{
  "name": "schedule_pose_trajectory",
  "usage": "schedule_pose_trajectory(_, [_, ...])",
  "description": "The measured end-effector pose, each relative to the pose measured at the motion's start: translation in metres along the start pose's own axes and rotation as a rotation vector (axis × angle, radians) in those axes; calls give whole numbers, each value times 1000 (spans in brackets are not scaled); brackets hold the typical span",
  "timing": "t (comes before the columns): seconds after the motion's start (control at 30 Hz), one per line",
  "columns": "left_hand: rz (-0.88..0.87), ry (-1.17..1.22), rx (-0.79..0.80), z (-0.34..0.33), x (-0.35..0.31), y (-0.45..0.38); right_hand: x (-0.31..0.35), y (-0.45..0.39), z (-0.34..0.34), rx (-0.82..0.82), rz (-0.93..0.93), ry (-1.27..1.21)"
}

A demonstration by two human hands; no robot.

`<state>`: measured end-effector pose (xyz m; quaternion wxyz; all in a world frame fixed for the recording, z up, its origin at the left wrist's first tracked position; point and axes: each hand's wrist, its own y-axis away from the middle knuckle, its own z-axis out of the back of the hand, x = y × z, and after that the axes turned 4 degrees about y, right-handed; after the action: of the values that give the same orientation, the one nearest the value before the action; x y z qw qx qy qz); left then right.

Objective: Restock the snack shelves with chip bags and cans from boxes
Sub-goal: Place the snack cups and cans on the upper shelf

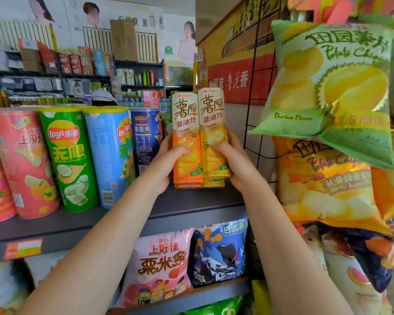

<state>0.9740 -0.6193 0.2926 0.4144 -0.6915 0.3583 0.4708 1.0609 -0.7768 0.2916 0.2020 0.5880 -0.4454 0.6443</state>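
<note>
The left hand (166,162) gripped the orange box (187,142) and the right hand (234,162) gripped the yellow box (214,135), pressed side by side between them. Left of the left hand stood a blue can (107,155).

Glossy cardboard boxes (199,137) on a matt grey metal shelf (191,208); shiny plastic bags (328,83), glossy cans (71,155), thin black wire grid (251,87).
</note>
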Motion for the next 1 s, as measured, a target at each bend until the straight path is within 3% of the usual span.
schedule_pose_trajectory(0.23, [-73, -251, 51, 5, 16, -5, -12, 5, -6, -44, 125, 222])
schedule_pose_trajectory(0.47, [-57, -32, -3, -12, 20, -12, -13, 1, -15, -150, 129, 189])
schedule_pose_trajectory(0.7, [-13, 1, 32, -38, 35, -19, -15, -8, -7, -471, 159, 176])
schedule_pose_trajectory(1.0, [-80, -39, -60, -49, 51, -25, -40, -3, -4, -521, 232, 386])
